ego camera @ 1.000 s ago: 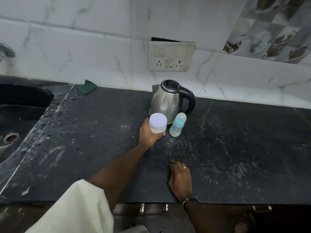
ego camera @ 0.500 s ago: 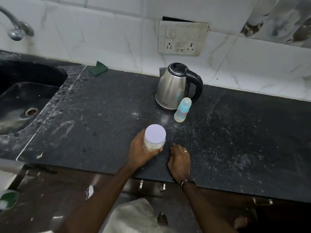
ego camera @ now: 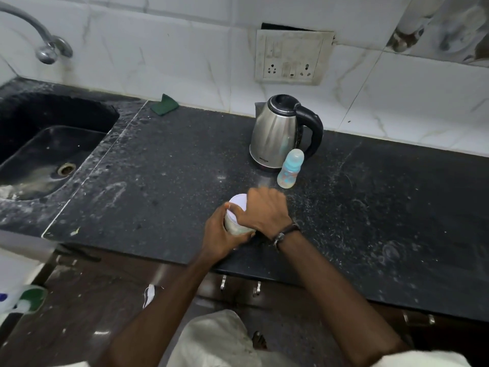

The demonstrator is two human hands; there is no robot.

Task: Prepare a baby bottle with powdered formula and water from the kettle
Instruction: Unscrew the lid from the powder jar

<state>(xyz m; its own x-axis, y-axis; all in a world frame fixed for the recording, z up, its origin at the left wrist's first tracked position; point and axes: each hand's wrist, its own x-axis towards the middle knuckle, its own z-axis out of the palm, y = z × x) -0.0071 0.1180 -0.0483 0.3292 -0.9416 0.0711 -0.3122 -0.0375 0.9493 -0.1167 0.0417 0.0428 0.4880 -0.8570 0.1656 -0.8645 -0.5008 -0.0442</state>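
Black stone sink (ego camera: 39, 144) sits far left with a curved metal tap (ego camera: 46, 47) over it; a green scrub pad (ego camera: 164, 105) lies by the wall just past the sink's edge; all of it on a dark speckled counter (ego camera: 370, 207) that's pretty dusty with white streaks. Near the front edge the left hand (ego camera: 221, 234) is wrapped round the side of a small clear jar (ego camera: 236, 221) with pale powder inside and a white lid; the right hand (ego camera: 264, 211) sits on top, fingers curled over that lid, so both have a grip on it. Behind and a bit right stands the steel kettle (ego camera: 275, 136) with black lid and handle; the baby bottle (ego camera: 290, 169) is upright just in front of it, see-through with a light blue cap, looks empty. Wall socket (ego camera: 291, 58) is above the kettle.
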